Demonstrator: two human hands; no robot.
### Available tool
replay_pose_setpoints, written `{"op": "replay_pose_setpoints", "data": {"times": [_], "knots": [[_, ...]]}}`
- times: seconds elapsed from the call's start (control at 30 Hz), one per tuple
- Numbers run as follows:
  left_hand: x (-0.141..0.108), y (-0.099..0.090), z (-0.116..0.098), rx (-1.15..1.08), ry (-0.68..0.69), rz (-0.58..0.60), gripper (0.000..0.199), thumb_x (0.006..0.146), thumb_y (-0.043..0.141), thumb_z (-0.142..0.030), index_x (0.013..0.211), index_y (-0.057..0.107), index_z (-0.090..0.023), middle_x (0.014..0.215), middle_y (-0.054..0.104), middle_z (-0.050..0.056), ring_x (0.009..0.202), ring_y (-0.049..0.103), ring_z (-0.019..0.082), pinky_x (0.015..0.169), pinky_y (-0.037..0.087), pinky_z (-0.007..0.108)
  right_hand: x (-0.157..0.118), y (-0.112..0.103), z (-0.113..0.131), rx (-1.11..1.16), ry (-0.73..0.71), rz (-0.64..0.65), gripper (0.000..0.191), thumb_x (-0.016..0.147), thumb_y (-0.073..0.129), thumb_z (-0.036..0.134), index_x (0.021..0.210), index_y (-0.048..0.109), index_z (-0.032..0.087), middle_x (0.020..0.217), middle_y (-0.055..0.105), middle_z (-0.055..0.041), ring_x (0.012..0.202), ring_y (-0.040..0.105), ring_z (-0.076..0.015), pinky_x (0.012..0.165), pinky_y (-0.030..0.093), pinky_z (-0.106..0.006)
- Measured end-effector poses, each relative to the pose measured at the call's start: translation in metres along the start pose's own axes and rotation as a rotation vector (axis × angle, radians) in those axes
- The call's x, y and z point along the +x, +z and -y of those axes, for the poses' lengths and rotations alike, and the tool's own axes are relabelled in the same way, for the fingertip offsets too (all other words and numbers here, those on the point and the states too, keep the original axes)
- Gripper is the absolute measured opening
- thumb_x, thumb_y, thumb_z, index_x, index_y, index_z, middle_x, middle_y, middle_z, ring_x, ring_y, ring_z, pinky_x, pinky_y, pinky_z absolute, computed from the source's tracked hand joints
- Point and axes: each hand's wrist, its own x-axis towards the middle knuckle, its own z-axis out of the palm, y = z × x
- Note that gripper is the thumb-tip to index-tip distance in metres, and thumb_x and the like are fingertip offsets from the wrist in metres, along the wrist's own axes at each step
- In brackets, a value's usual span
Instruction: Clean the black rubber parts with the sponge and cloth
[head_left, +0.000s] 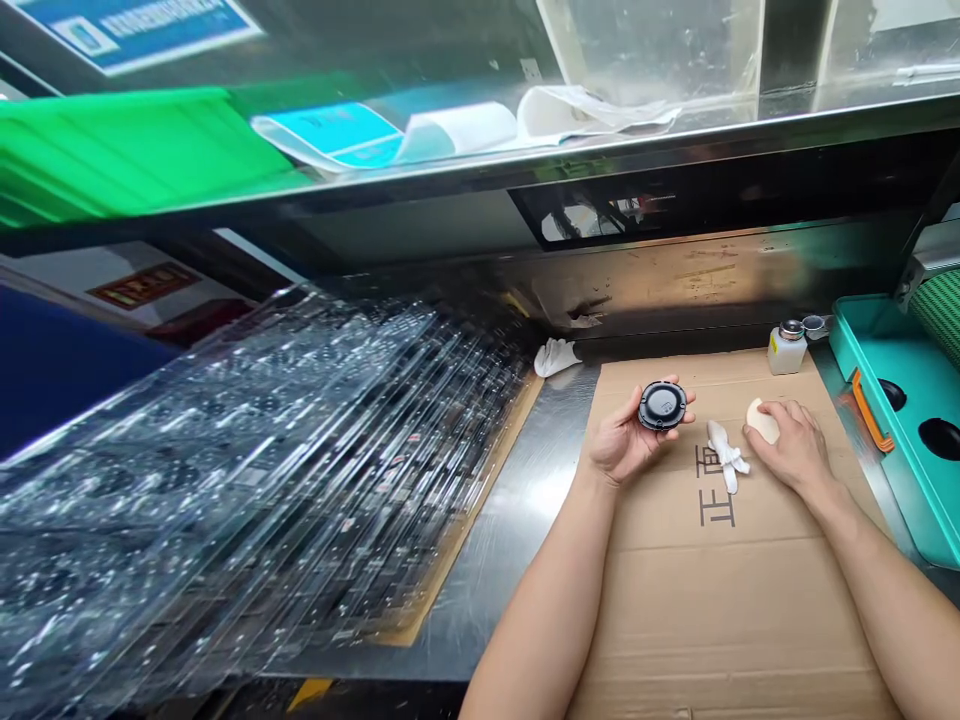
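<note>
A round black plastic cap-like part (pixel 663 405) with a notched rim lies in my left hand (pixel 626 440), its flat face turned up and the fingers curled behind it. To the right, my right hand (pixel 793 445) pinches a cream-coloured round pad (pixel 763 421) just above or on the cardboard sheet (pixel 675 600); I cannot tell whether the pad touches it. Between both hands a crumpled white cloth (pixel 727 457) rests on the cardboard, partly over printed black characters.
Stacked clear plastic trays (pixel 300 480) fill the left side. A white pump bottle (pixel 787 348) stands at the cardboard's far edge. At right is a teal bin (pixel 919 490) with an orange handle. Overhead, a metal shelf carries a green bin (pixel 135 150) and papers. A white glove (pixel 556 357) lies behind.
</note>
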Motion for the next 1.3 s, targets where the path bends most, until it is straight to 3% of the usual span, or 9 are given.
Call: {"op": "replay_pose_setpoints", "data": {"times": [0.3,0.37,0.5,0.63,0.73,0.8,0.97,1.13,1.3], "knots": [[0.0,0.0,0.001,0.125,0.025,-0.042,0.051,0.097,0.05,-0.049,0.133,0.059,-0.015,0.13,0.065,0.02,0.104,0.07,0.031,0.063,0.054,0.03,0.0,-0.001,0.002,-0.003,0.009,0.003,0.032,0.087,0.065,0.044,0.112,0.066,0.024,0.104,0.066,-0.0077,0.102,0.06,-0.0272,0.09,0.045,-0.039],[0.003,-0.008,0.002,0.333,0.138,-0.132,0.057,0.093,0.056,-0.054,0.137,0.056,-0.018,0.131,0.065,0.019,0.105,0.069,0.031,0.071,0.055,0.035,-0.001,-0.001,0.002,0.0,0.013,0.007,0.032,0.087,0.065,0.044,0.112,0.066,0.024,0.104,0.065,-0.0078,0.102,0.06,-0.0273,0.091,0.045,-0.04],[0.01,-0.038,0.006,1.123,0.474,-0.454,0.061,0.078,0.079,-0.042,0.134,0.062,-0.025,0.131,0.066,0.011,0.122,0.059,0.031,0.106,0.045,0.049,-0.001,-0.001,0.002,0.004,0.016,0.013,0.033,0.087,0.065,0.044,0.112,0.066,0.023,0.105,0.065,-0.008,0.102,0.06,-0.0273,0.091,0.045,-0.04],[0.014,-0.055,0.011,1.502,0.486,-0.495,0.054,0.074,0.083,-0.032,0.125,0.069,-0.025,0.123,0.07,0.011,0.123,0.056,0.035,0.111,0.039,0.052,-0.001,0.0,-0.001,0.005,0.008,0.008,0.034,0.087,0.063,0.045,0.113,0.067,0.023,0.106,0.065,-0.0084,0.103,0.059,-0.0271,0.091,0.045,-0.04],[0.015,-0.046,0.01,1.334,0.562,-0.56,0.057,0.072,0.085,-0.036,0.125,0.068,-0.025,0.122,0.07,0.012,0.122,0.057,0.033,0.109,0.041,0.049,-0.001,0.001,-0.002,0.006,0.008,0.006,0.035,0.088,0.062,0.045,0.114,0.067,0.023,0.107,0.065,-0.0084,0.102,0.059,-0.027,0.09,0.045,-0.04],[0.014,-0.034,0.005,0.982,0.641,-0.603,0.056,0.079,0.078,-0.046,0.129,0.064,-0.025,0.125,0.068,0.012,0.117,0.06,0.029,0.103,0.045,0.044,-0.001,0.002,-0.003,0.009,0.004,0.006,0.035,0.088,0.062,0.046,0.114,0.066,0.023,0.106,0.065,-0.0082,0.102,0.059,-0.027,0.09,0.044,-0.04],[0.008,-0.011,-0.008,0.099,0.356,-0.318,0.05,0.097,0.045,-0.059,0.126,0.063,-0.022,0.118,0.068,0.015,0.092,0.065,0.021,0.074,0.051,0.034,-0.001,0.002,-0.003,0.006,0.013,0.015,0.035,0.087,0.061,0.047,0.113,0.066,0.024,0.106,0.065,-0.0074,0.102,0.059,-0.0272,0.09,0.044,-0.039],[0.009,-0.005,-0.003,-0.032,0.285,-0.254,0.039,0.101,0.043,-0.046,0.119,0.064,-0.018,0.114,0.069,0.016,0.091,0.065,0.02,0.072,0.05,0.031,-0.001,0.001,-0.002,0.007,0.02,0.022,0.034,0.087,0.061,0.046,0.112,0.066,0.024,0.105,0.065,-0.0072,0.103,0.06,-0.0275,0.09,0.044,-0.039],[0.01,-0.008,-0.002,-0.073,0.238,-0.321,0.036,0.101,0.042,-0.041,0.117,0.064,-0.017,0.121,0.067,0.016,0.098,0.065,0.022,0.076,0.054,0.034,-0.001,0.002,-0.002,0.013,0.01,0.008,0.034,0.087,0.061,0.046,0.112,0.066,0.024,0.106,0.065,-0.0075,0.101,0.059,-0.0273,0.089,0.043,-0.039]]}}
